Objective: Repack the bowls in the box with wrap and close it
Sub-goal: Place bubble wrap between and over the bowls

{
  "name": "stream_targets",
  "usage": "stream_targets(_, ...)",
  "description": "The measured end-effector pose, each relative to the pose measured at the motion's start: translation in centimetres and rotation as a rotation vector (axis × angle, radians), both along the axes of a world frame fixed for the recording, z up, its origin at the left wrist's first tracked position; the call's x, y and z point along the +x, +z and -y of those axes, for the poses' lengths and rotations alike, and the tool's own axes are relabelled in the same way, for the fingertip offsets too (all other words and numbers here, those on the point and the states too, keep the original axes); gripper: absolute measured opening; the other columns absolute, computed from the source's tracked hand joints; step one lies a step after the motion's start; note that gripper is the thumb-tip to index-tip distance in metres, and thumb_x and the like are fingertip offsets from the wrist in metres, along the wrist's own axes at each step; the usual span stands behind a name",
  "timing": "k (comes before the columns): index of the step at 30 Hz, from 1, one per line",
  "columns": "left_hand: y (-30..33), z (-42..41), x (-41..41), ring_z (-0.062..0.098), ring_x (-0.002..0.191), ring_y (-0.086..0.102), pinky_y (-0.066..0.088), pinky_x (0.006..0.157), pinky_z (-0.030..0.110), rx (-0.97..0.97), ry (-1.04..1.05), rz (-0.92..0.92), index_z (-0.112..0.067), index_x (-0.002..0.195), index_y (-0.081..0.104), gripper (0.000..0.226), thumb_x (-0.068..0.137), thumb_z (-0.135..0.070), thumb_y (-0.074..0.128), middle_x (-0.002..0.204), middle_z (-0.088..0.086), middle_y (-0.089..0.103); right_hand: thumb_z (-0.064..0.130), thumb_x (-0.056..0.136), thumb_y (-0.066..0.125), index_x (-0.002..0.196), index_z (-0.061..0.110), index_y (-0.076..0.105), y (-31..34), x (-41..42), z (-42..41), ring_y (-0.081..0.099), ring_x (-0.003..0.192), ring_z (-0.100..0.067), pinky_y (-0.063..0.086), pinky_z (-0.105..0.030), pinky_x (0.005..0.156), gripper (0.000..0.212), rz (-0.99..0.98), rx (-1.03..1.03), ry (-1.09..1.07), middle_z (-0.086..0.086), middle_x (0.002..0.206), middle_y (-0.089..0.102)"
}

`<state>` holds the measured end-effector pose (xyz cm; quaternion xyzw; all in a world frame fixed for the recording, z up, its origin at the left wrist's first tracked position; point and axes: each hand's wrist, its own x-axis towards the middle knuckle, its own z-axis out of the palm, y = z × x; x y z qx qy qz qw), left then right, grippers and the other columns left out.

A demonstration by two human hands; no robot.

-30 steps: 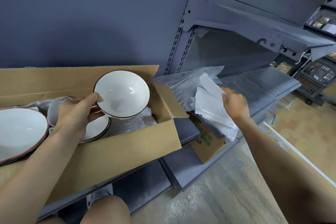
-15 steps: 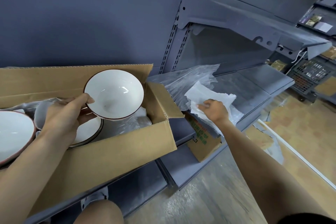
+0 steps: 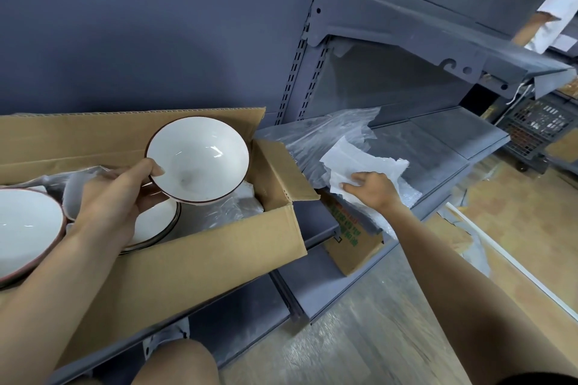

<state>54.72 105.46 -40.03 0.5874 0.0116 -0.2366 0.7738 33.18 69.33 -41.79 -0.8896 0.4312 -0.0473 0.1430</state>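
An open cardboard box (image 3: 194,259) sits on a low grey shelf. My left hand (image 3: 115,197) grips a white bowl with a dark rim (image 3: 200,159) by its edge, tilted above the box. Under it lies a stack of bowls (image 3: 156,225), and a larger white bowl (image 3: 25,228) sits at the left. Clear plastic wrap (image 3: 234,209) lines the box's inside. To the right, my right hand (image 3: 372,191) pinches a white sheet of wrapping paper (image 3: 350,159) lying on the shelf over clear plastic film (image 3: 319,141).
A small printed cardboard box (image 3: 353,241) sticks out under the shelf edge (image 3: 438,197). An upper grey shelf (image 3: 469,50) overhangs at the right. A black crate (image 3: 538,131) stands far right. Paper and plastic scraps lie on the wooden floor (image 3: 469,244). A person stands at top right.
My right hand has brought the white sheet down from upright to flat on the shelf and moved a little left. My left hand keeps the bowl above the box.
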Motion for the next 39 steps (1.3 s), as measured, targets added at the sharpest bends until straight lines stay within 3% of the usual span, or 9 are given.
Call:
stream_targets(6, 0.5, 0.0, -0.5, 0.009, 0.048, 0.062, 0.053, 0.051, 0.018, -0.018, 0.032, 0.005, -0.007, 0.073, 0.057, 0.009, 0.080, -0.001, 0.058, 0.058, -0.004, 0.065, 0.019, 0.090, 0.055, 0.126, 0.011, 0.061, 0.6, -0.1, 0.1, 0.056, 0.118, -0.023, 0.040, -0.026, 0.096, 0.037, 0.044, 0.002, 0.012, -0.005, 0.128, 0.062)
stream_targets(11, 0.8, 0.0, -0.7, 0.011, 0.052, 0.062, 0.055, 0.053, 0.019, -0.030, 0.054, 0.000, -0.007, 0.073, 0.057, 0.009, 0.080, -0.001, 0.059, 0.071, 0.002, 0.063, 0.014, 0.091, 0.052, 0.101, 0.007, 0.070, -0.1, 0.0, 0.3, 0.061, 0.094, -0.034, 0.038, -0.027, 0.067, 0.022, 0.087, -0.069, -0.036, -0.014, 0.098, 0.070)
stream_targets(16, 1.0, -0.1, -0.9, 0.008, 0.046, 0.061, 0.057, 0.056, 0.021, -0.023, 0.068, 0.009, -0.008, 0.070, 0.055, 0.013, 0.080, 0.000, 0.059, 0.073, 0.004, 0.061, 0.022, 0.094, 0.052, 0.101, 0.006, 0.068, 1.2, -0.7, -0.4, 0.057, 0.082, -0.032, 0.044, -0.032, 0.067, 0.023, 0.160, -0.150, -0.084, -0.017, 0.094, 0.068)
stream_targets(18, 1.1, -0.2, -1.0, 0.009, 0.045, 0.060, 0.058, 0.057, 0.022, -0.017, 0.068, 0.014, -0.008, 0.070, 0.055, 0.014, 0.080, 0.000, 0.059, 0.072, 0.004, 0.060, 0.028, 0.095, 0.052, 0.104, 0.010, 0.067, 2.2, -1.1, -1.0, 0.053, 0.078, -0.028, 0.039, -0.031, 0.065, 0.025, 0.214, -0.171, -0.103, -0.014, 0.090, 0.067)
stream_targets(24, 1.6, -0.6, -1.5, 0.007, 0.045, 0.060, 0.056, 0.055, 0.021, -0.032, 0.083, 0.009, -0.009, 0.068, 0.053, 0.017, 0.080, 0.001, 0.059, 0.072, 0.003, 0.059, 0.040, 0.094, 0.056, 0.102, 0.009, 0.068, 6.3, -1.8, -3.3, 0.062, 0.085, -0.039, 0.051, -0.040, 0.073, 0.034, 0.364, -0.336, -0.043, -0.021, 0.087, 0.069)
stream_targets(27, 2.1, -1.3, -1.5, 0.008, 0.047, 0.061, 0.057, 0.058, 0.022, -0.062, 0.118, -0.002, -0.010, 0.071, 0.052, 0.015, 0.080, -0.001, 0.060, 0.073, 0.003, 0.058, 0.036, 0.093, 0.058, 0.101, 0.013, 0.072, 8.3, -0.9, -5.5, 0.066, 0.084, -0.033, 0.053, -0.043, 0.076, 0.028, 0.524, -0.380, 0.073, -0.016, 0.089, 0.072)
stream_targets(31, 2.2, -4.1, -0.3, 0.009, 0.054, 0.062, 0.055, 0.055, 0.020, -0.080, 0.134, 0.004, -0.010, 0.072, 0.058, 0.007, 0.077, -0.006, 0.061, 0.068, 0.001, 0.061, 0.025, 0.091, 0.064, 0.103, 0.012, 0.074, 10.5, 1.7, -10.3, 0.069, 0.090, -0.021, 0.053, -0.036, 0.081, 0.021, 0.720, -0.466, 0.287, -0.007, 0.096, 0.074)
stream_targets(35, 2.6, -7.3, 1.0, 0.011, 0.049, 0.061, 0.057, 0.056, 0.022, -0.065, 0.194, 0.008, -0.007, 0.071, 0.057, 0.005, 0.073, -0.008, 0.062, 0.063, 0.004, 0.061, 0.016, 0.088, 0.065, 0.097, 0.011, 0.075, 10.7, 4.9, -14.9, 0.070, 0.080, -0.022, 0.055, -0.037, 0.069, 0.015, 0.791, -0.557, 0.506, -0.005, 0.089, 0.075)
stream_targets(39, 3.2, -9.6, 1.1, 0.011, 0.046, 0.056, 0.055, 0.054, 0.020, -0.054, 0.286, 0.056, -0.007, 0.066, 0.054, 0.014, 0.078, -0.003, 0.061, 0.054, 0.001, 0.057, 0.022, 0.086, 0.061, 0.089, 0.011, 0.074, 8.6, 7.5, -18.5, 0.070, 0.073, -0.023, 0.056, -0.035, 0.057, 0.017, 0.727, -0.636, 0.705, -0.005, 0.082, 0.074)
